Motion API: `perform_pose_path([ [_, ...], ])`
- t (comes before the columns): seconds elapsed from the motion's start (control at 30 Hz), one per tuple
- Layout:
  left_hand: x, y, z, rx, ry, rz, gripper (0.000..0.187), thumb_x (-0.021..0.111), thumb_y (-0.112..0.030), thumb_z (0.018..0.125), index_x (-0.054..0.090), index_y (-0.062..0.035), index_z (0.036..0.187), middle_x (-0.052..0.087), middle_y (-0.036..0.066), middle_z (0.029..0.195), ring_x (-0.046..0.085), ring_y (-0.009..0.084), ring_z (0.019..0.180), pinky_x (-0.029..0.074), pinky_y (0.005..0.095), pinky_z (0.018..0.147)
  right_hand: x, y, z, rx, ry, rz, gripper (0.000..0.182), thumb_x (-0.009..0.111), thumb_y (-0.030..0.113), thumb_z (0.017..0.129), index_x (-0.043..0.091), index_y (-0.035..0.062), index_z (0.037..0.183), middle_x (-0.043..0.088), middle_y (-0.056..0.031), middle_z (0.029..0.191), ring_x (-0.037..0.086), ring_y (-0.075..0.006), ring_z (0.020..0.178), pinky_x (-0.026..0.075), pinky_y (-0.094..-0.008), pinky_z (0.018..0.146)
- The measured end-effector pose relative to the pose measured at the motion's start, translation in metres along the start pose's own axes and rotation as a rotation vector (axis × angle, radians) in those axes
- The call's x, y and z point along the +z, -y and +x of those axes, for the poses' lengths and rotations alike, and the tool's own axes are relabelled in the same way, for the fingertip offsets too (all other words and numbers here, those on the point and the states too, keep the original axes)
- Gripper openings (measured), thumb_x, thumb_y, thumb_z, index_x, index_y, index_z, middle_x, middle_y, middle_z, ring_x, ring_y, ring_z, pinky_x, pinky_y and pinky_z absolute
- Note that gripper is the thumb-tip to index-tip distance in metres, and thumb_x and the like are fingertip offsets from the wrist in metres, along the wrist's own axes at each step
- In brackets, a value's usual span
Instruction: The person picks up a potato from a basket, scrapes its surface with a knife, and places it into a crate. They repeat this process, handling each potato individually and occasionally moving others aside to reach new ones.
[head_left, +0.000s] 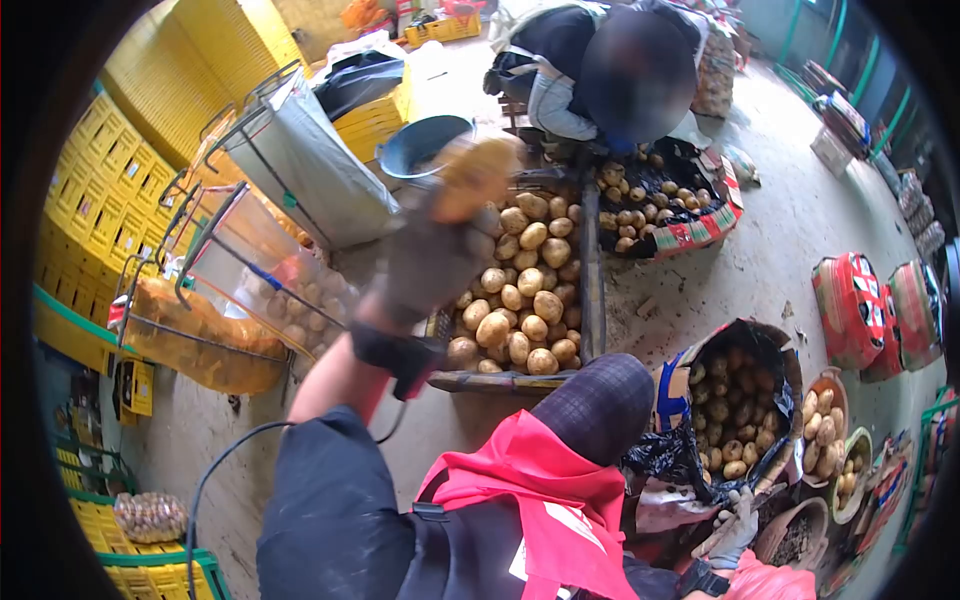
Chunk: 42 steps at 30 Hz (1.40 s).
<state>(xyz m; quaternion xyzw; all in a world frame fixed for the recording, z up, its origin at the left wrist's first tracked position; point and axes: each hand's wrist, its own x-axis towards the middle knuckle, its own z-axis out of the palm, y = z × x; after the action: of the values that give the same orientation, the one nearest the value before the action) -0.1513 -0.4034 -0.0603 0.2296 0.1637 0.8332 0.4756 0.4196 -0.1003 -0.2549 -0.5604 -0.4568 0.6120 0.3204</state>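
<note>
My left hand (432, 255), in a dark glove with a strapped device at the wrist, is raised above a long crate (592, 290) of potatoes (520, 290). It is closed on a tan potato (478, 172), which is smeared by motion. Low on the right, my right hand (738, 522) in a grey glove is beside a cardboard box (668, 395) lined with black plastic and holding potatoes (735, 410). Its fingers look apart, and nothing shows in them.
Across the crate a person (560, 75) bends over a low box (725, 225) of potatoes. A blue tub (420, 145) and framed sacks (310, 160) stand left. Baskets of potatoes (822, 430) and red packs (850, 310) are right. Yellow crates (110, 185) line the left wall.
</note>
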Motion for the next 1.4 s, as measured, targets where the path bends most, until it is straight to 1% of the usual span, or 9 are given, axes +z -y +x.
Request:
perform_pose_path([
  [0.17, -0.02, -0.199, -0.12, 0.597, -0.196, 0.397, 0.067, 0.064, -0.054, 0.099, 0.054, -0.0041, 0.143, 0.07, 0.016, 0.126, 0.072, 0.0243, 0.103, 0.061, 0.0383, 0.086, 0.002, -0.014, 0.011, 0.054, -0.042, -0.076, 0.047, 0.063, 0.036, 0.101, 0.06, 0.007, 0.137, 0.068, -0.0015, 0.105, 0.05, -0.0044, 0.061, 0.039, -0.0197, 0.049],
  [0.27, -0.031, -0.205, -0.133, 0.878, -0.466, 0.336, 0.062, 0.063, -0.053, 0.099, 0.06, -0.0048, 0.138, 0.068, 0.017, 0.133, 0.071, 0.0266, 0.109, 0.062, 0.0391, 0.088, 0.005, -0.021, 0.014, 0.042, -0.016, -0.07, 0.046, 0.063, 0.036, 0.1, 0.061, 0.0072, 0.136, 0.068, -0.0014, 0.103, 0.05, -0.0048, 0.061, 0.039, -0.0199, 0.048],
  [0.4, -0.105, -0.135, -0.093, 0.567, -0.411, 0.192, 0.043, 0.06, -0.043, 0.103, 0.066, -0.0083, 0.128, 0.072, 0.012, 0.128, 0.07, 0.0274, 0.112, 0.061, 0.039, 0.089, 0.013, -0.014, 0.005, 0.045, 0.015, 0.04, 0.027, 0.066, 0.033, 0.102, 0.064, 0.0133, 0.121, 0.065, 0.0036, 0.088, 0.048, -0.0033, 0.054, 0.035, -0.0184, 0.044],
  [0.53, -0.124, -0.018, 0.009, 0.134, -0.404, 0.213, 0.039, 0.058, -0.04, 0.105, 0.067, -0.0093, 0.128, 0.072, 0.009, 0.126, 0.069, 0.0255, 0.112, 0.058, 0.0387, 0.095, 0.01, 0.008, -0.008, 0.133, 0.083, 0.152, 0.029, 0.064, 0.03, 0.104, 0.063, 0.0138, 0.129, 0.068, 0.0021, 0.092, 0.051, -0.005, 0.058, 0.037, -0.0189, 0.046],
  [0.77, -0.055, 0.194, 0.177, -0.531, -0.032, 0.565, 0.048, 0.044, -0.032, 0.112, 0.046, -0.0085, 0.154, 0.06, 0.01, 0.145, 0.062, 0.0211, 0.122, 0.049, 0.0336, 0.106, -0.027, 0.022, -0.03, 0.057, 0.026, 0.087, 0.045, 0.059, 0.029, 0.104, 0.054, 0.008, 0.143, 0.071, -0.0077, 0.118, 0.068, -0.0119, 0.085, 0.054, -0.0248, 0.074],
  [0.9, -0.037, 0.317, 0.233, -0.841, 0.128, 0.829, 0.048, 0.047, -0.03, 0.111, 0.046, -0.0089, 0.154, 0.064, 0.007, 0.137, 0.064, 0.0161, 0.11, 0.051, 0.0308, 0.096, -0.028, 0.044, -0.036, 0.048, -0.021, 0.137, 0.045, 0.058, 0.025, 0.104, 0.053, 0.0036, 0.144, 0.069, -0.008, 0.12, 0.068, -0.0118, 0.089, 0.055, -0.0262, 0.077],
  [1.03, -0.033, 0.447, 0.238, -1.107, 0.358, 1.303, 0.052, 0.061, -0.033, 0.106, 0.05, -0.0087, 0.15, 0.065, 0.006, 0.133, 0.064, 0.0113, 0.102, 0.053, 0.0302, 0.088, -0.033, 0.052, -0.032, 0.059, -0.126, 0.23, 0.032, 0.057, 0.018, 0.105, 0.061, 0.003, 0.133, 0.073, -0.0059, 0.11, 0.067, -0.0103, 0.083, 0.055, -0.0253, 0.073],
  [1.23, -0.119, 0.611, 0.219, -1.3, 1.133, 1.974, 0.077, 0.074, -0.042, 0.088, 0.05, -0.0013, 0.149, 0.063, 0.019, 0.14, 0.063, 0.0288, 0.127, 0.048, 0.0359, 0.107, -0.038, 0.058, -0.01, 0.002, -0.165, 0.208, 0.029, 0.057, 0.006, 0.104, 0.061, -0.003, 0.131, 0.073, -0.0058, 0.104, 0.064, -0.0076, 0.083, 0.054, -0.0234, 0.076],
  [1.4, -0.121, 0.682, 0.189, -1.538, 1.358, 2.162, 0.099, 0.08, -0.046, 0.076, 0.039, -0.0014, 0.155, 0.057, 0.024, 0.147, 0.058, 0.0353, 0.134, 0.046, 0.041, 0.112, -0.05, 0.048, 0.012, -0.001, -0.163, 0.067, 0.037, 0.051, 0.004, 0.105, 0.053, -0.0046, 0.141, 0.07, -0.0092, 0.116, 0.064, -0.009, 0.087, 0.053, -0.0237, 0.079],
])
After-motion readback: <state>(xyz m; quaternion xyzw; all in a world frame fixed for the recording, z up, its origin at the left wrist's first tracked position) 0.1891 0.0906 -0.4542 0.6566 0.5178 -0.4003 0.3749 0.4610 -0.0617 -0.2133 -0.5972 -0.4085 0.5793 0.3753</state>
